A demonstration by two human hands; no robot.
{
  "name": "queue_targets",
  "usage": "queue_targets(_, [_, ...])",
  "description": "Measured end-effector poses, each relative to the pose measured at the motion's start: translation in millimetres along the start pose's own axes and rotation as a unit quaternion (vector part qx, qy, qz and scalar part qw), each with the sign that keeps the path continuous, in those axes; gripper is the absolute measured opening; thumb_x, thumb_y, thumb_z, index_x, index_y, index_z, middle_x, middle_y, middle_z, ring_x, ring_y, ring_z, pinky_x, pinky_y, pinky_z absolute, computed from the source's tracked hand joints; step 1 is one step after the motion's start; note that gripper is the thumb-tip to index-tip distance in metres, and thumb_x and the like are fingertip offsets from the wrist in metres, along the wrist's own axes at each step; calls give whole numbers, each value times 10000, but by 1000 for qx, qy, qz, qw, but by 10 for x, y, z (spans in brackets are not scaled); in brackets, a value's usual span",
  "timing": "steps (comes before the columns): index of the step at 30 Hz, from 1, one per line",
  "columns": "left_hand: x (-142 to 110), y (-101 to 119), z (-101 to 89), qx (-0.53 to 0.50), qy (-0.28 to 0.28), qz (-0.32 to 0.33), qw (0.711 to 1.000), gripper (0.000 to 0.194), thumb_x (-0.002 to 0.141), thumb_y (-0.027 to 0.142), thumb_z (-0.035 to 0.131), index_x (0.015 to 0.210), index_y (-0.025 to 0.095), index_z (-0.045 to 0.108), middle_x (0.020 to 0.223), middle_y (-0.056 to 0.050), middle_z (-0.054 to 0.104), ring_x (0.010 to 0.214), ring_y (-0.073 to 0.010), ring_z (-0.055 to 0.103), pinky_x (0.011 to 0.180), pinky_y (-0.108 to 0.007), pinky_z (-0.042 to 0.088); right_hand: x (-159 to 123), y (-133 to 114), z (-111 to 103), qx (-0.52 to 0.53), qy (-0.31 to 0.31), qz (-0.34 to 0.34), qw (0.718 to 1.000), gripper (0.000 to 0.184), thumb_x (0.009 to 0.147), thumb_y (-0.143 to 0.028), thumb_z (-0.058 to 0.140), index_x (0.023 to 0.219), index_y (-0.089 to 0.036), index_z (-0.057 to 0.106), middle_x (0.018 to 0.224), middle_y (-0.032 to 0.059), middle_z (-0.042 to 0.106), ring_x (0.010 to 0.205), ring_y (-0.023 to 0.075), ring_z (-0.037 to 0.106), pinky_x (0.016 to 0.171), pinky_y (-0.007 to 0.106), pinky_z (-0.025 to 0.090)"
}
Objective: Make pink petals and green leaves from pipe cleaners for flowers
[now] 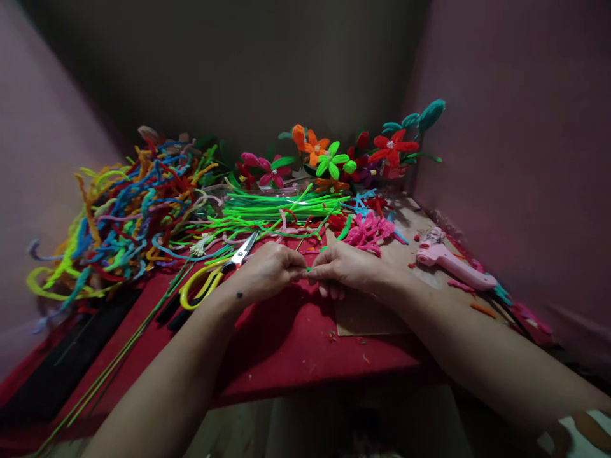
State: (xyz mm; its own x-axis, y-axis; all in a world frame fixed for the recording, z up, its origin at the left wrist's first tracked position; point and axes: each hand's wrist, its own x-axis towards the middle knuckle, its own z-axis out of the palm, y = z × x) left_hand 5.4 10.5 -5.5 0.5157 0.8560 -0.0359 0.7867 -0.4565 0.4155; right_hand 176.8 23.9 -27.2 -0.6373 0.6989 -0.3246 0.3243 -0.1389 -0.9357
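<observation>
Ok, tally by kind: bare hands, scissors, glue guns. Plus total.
Bare hands: 2 (left hand, right hand)
Yellow-and-black-handled scissors: 1
Pink glue gun: 1
Total: 4

Red tabletop (pixel 286 356), tangled pipe cleaners (pixel 138 210) at left, yellow-handled scissors (pixel 239 254); cardboard (pixel 367 318) at right

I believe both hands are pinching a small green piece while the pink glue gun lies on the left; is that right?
Not quite: the pink glue gun lies on the right, as the head view shows; the left hand and right hand are indeed pinching a small green piece.
</observation>
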Motion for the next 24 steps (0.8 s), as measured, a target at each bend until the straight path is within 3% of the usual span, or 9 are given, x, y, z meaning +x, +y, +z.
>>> queue_targets(2, [-20,-36,-61,-52,22,-9,998,212,738,303,552,752,157,705,604,1,619,567,-105,503,532,-192,337,-2,-1,-17,6,12,1,1000,216,785,-172,537,575,-125,540,415,-31,540,288,49,444,308,145,365])
queue_targets(5, [-72,-143,-212,-168,117,-48,978,267,740,372,568,882,184,693,828,-33,685,738,-153,586,630,-207,413,-8,16,-68,44,20,-8,999,171,753,-129,530,586,-124,566,421,-23,542,289,52,434,298,152,353])
queue_targets(7, [-96,-228,-298,-212,172,-91,958,299,752,423,551,845,175,689,782,-42,680,681,-148,586,579,-205,419,-6,32,-101,83,25,-25,996,143,746,-148,535,616,-121,590,436,-12,550,297,57,437,292,160,350])
queue_targets(9, [-97,-295,-336,-237,179,-130,946,323,743,457,556,754,158,678,653,-40,653,554,-126,551,489,-195,393,-2,43,-121,115,39,-37,992,143,741,-165,543,617,-119,598,442,-3,552,306,63,443,290,169,352])
queue_targets(11, [-78,-328,-321,-276,151,-156,936,338,717,471,581,666,145,652,561,-40,619,464,-111,510,427,-193,363,2,43,-129,132,57,-43,989,148,732,-161,550,595,-122,590,439,0,545,311,67,443,291,178,357])
queue_targets(14, [-37,-328,-245,-357,134,-155,911,312,686,432,629,593,135,616,499,-31,572,406,-88,468,391,-186,340,6,40,-128,147,67,-49,986,155,728,-147,546,578,-125,579,448,4,544,326,74,452,293,185,355])
queue_targets(19, [6,-309,-142,-458,212,-151,850,185,638,291,694,615,132,602,502,-10,572,392,-62,474,384,-161,338,10,46,-110,151,51,-64,985,151,734,-152,543,594,-116,585,428,-1,534,310,71,434,288,187,338])
queue_targets(24, [17,-293,-122,-489,253,-151,821,147,630,241,697,648,131,601,479,5,571,370,-64,482,367,-159,342,-18,11,-56,118,58,-54,990,164,751,-154,525,603,-114,583,403,-29,504,275,52,390,269,171,294])
